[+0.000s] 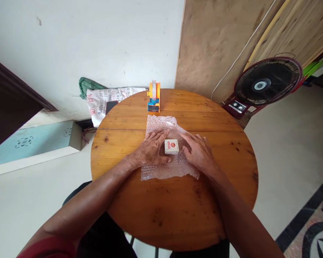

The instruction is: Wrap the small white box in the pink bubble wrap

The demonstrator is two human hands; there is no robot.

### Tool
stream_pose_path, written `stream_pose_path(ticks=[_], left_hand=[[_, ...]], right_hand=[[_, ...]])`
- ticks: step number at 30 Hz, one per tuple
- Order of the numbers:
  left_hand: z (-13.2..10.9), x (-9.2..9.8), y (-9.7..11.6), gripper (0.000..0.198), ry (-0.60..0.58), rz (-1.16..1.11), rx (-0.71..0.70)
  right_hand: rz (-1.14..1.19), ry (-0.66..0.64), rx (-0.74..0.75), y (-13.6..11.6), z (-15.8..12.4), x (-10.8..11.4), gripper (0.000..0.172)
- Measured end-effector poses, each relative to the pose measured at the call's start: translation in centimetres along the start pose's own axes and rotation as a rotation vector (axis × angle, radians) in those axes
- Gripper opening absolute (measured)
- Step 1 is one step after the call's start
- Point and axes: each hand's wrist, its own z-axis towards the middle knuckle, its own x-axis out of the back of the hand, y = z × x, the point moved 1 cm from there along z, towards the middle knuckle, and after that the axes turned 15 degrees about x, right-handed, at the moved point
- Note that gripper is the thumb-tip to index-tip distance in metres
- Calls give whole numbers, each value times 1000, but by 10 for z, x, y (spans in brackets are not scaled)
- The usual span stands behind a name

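A small white box point(171, 147) with red print sits near the middle of a sheet of bubble wrap point(161, 172), which lies spread on the round wooden table. My left hand point(154, 148) rests flat on the wrap to the left of the box, thumb and fingers apart. On the other side, my right hand point(198, 150) lies on the wrap's right part with its fingers spread and the thumb pointing at the box. Neither hand grips anything. A small gap shows between the box and the right hand; the left thumb lies close by the box's lower edge.
An orange and blue tape dispenser point(154, 96) stands on the wooden table point(167, 211) just beyond the wrap. Behind the table's left edge lies a white printed sack point(97, 104). A dark red fan point(266, 84) stands to the right, with a white cable point(239, 53) along the wall.
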Motion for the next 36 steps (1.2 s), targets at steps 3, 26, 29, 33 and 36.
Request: stream_pose_path(ticks=[3,26,29,33,36], left_hand=[[0,-1,-1,112,1,-9,-10],[-1,5,-3,109,-20,46,-3],[-1,5,-4,107,-16,56,-25],[0,5,-5,107,-23,62,-16],[-1,5,-5,105,-28,71,-14]], right_hand=[[95,9,14,-2,0,0,56],[382,169,-257,14,5,-12,43],[299,185,-318,22,6,-16,42],[214,212,-317,29,6,-21,47],[165,221,-366,35,5,-22,51]])
